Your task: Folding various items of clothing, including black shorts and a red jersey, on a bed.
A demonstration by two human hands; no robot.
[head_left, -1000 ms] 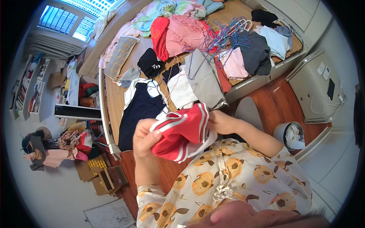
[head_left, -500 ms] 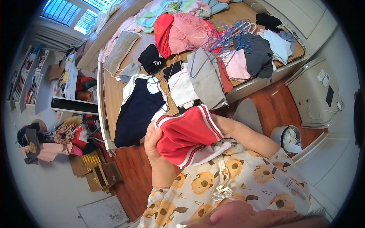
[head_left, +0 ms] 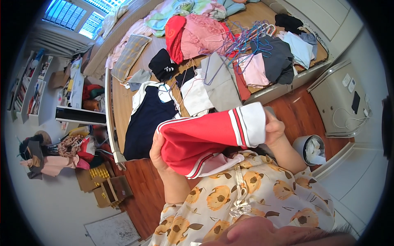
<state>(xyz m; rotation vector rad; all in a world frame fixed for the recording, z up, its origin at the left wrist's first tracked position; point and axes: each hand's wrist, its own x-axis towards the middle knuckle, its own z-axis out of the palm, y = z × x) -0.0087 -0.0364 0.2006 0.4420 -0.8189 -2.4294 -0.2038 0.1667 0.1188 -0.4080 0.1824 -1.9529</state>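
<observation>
Your left hand [head_left: 158, 149] clenched on the red garment [head_left: 197, 141], your right hand [head_left: 274, 128] gripping its white-banded end, stretched before your chest, bed [head_left: 119, 102] beyond.

You have one view only, from the camera worn on your head, so no second view overlaps it. It looks steeply down your front: your chin and patterned blouse [head_left: 262, 192] fill the lower edge, and your forearms rise from there. Nearest the lens is the red garment [head_left: 201, 139] held up between your hands. Beyond it, toward the top, the view reaches across the clothes-strewn bed [head_left: 123, 106], farther off. The fisheye bends the window [head_left: 74, 10] and white cabinet [head_left: 340, 98] round the rim.
</observation>
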